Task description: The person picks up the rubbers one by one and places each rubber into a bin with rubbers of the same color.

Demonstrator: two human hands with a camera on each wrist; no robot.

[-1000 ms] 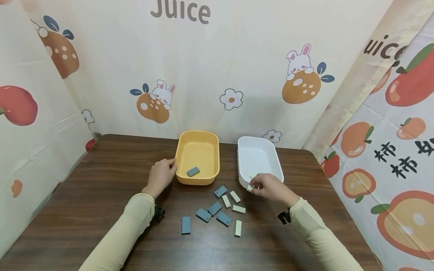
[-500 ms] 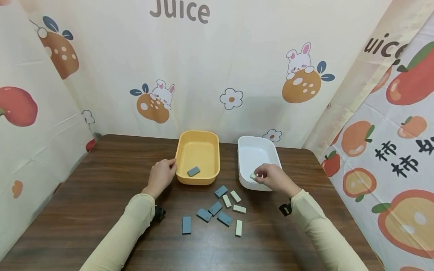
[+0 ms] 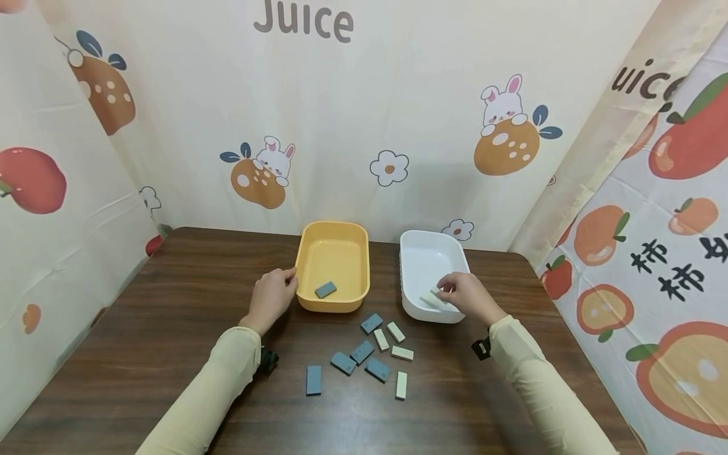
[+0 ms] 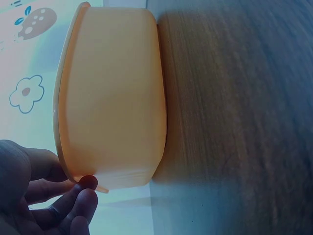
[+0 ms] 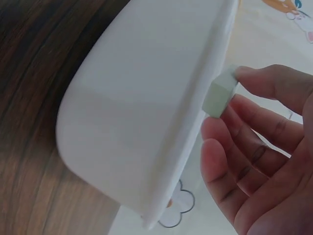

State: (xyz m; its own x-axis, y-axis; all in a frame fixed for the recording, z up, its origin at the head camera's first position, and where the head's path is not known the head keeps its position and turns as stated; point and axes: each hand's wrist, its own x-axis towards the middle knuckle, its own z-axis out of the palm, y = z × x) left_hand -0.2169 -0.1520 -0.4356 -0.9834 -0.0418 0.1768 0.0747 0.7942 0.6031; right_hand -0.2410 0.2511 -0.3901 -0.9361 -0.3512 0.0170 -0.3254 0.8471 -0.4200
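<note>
At the left side of the yellow bin (image 3: pixel 334 256), my left hand (image 3: pixel 269 299) pinches the rim; in the left wrist view its thumb and fingers (image 4: pixel 87 183) close on the corner of that rim. One blue-grey block (image 3: pixel 326 290) lies inside this bin. My right hand (image 3: pixel 467 297) is over the near part of the white bin (image 3: pixel 429 253). Between thumb and fingertips it pinches a small pale green block (image 5: pixel 220 94), level with the rim in the right wrist view. Another pale block (image 3: pixel 430 300) shows in the white bin, just below the fingers.
Several blue-grey blocks (image 3: pixel 344 363) and several pale green blocks (image 3: pixel 402 353) lie scattered on the dark wooden table (image 3: pixel 239 404) in front of the bins. A printed curtain (image 3: pixel 341 114) hangs behind the table's far edge.
My right hand has moved from the white bin's near edge back and right over its inside, still pinching the pale green block. The left hand has stayed on the yellow rim.
</note>
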